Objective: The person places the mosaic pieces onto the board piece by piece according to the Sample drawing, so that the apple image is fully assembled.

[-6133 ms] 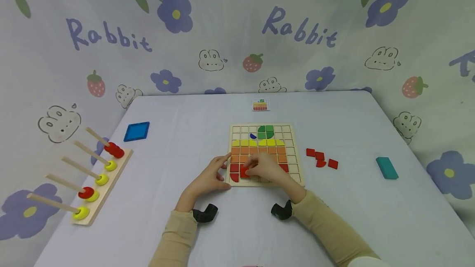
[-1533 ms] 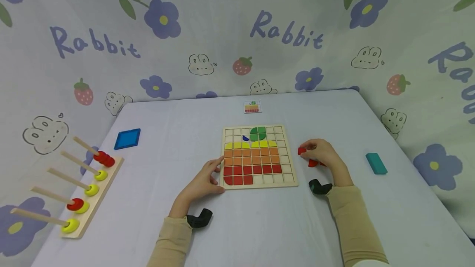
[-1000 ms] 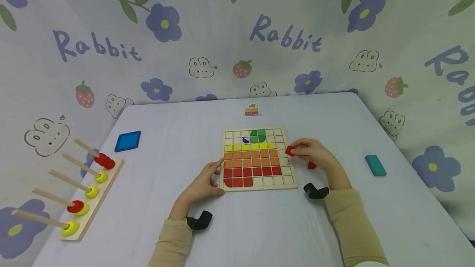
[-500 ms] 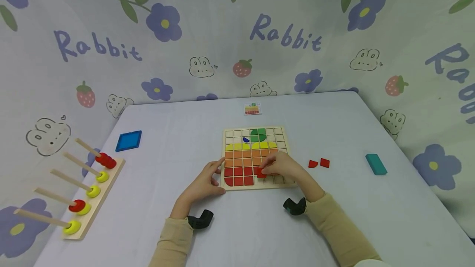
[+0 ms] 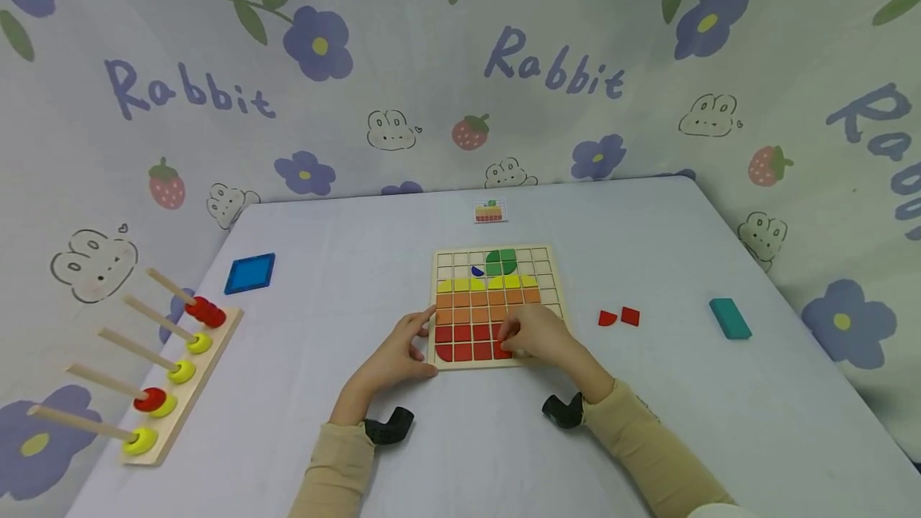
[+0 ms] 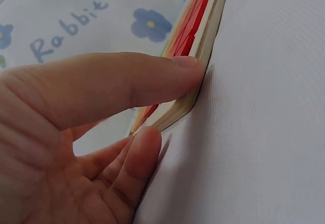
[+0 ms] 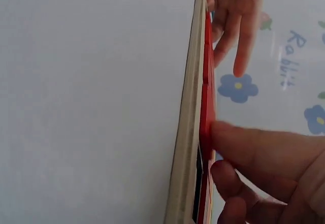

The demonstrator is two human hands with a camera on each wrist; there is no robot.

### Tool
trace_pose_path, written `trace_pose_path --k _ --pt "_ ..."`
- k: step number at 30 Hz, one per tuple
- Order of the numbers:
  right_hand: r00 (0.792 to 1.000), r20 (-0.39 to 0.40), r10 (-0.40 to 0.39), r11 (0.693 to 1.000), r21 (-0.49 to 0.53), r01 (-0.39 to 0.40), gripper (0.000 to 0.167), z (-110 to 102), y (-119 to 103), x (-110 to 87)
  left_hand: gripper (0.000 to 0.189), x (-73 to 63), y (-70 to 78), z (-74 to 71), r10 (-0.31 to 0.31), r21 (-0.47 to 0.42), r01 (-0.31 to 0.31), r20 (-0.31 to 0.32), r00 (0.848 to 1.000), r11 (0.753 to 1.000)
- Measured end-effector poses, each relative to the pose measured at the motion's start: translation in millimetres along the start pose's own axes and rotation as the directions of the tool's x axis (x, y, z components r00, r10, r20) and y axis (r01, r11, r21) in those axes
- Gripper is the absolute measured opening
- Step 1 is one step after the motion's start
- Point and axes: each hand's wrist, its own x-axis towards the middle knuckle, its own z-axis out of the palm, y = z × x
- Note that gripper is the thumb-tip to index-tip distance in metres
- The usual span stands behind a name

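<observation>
A wooden grid board lies mid-table, bearing green, blue, yellow, orange and red tiles. My left hand rests at its near left corner; in the left wrist view the thumb lies straight along the front edge. My right hand is over the lower rows, its thumb and fingers at a red square tile in the bottom row. The right wrist view shows the thumb against that red tile, with a narrow dark gap beside it. Part of the bottom row is hidden by this hand.
Right of the board lie a red quarter-round tile and a red square. A picture card lies behind the board. A bead-peg stand and blue tray are left; a teal block is far right.
My right hand has picked a red square from the loose tiles, carried it left and lowered it into the bottom row. Fewer loose tiles lie at right. The left hand has stayed at the board.
</observation>
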Motion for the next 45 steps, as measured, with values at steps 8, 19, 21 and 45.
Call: trace_pose_path --k 8,19,21,45 --pt "1.0 0.025 0.014 0.998 0.056 -0.016 0.008 -14.0 7.4 0.1 0.095 -1.1 1.8 -0.2 0.012 0.005 -0.012 0.002 1.0 1.0" --pt "0.98 -0.05 0.192 0.949 0.262 -0.173 0.025 -93.0 94.3 -1.9 0.095 -0.1 -0.3 -1.9 0.037 0.002 -0.037 0.015 0.999 0.999" --pt "0.975 -0.042 0.217 0.948 0.249 -0.2 0.028 -100.1 110.0 -5.3 0.095 0.4 -1.8 -1.6 0.03 0.002 -0.03 0.012 0.999 1.0" --pt "0.977 0.069 0.204 0.975 0.081 -0.209 0.024 -130.4 152.4 -40.1 0.094 1.2 0.0 0.8 0.001 -0.007 -0.001 -0.006 1.0 1.0"
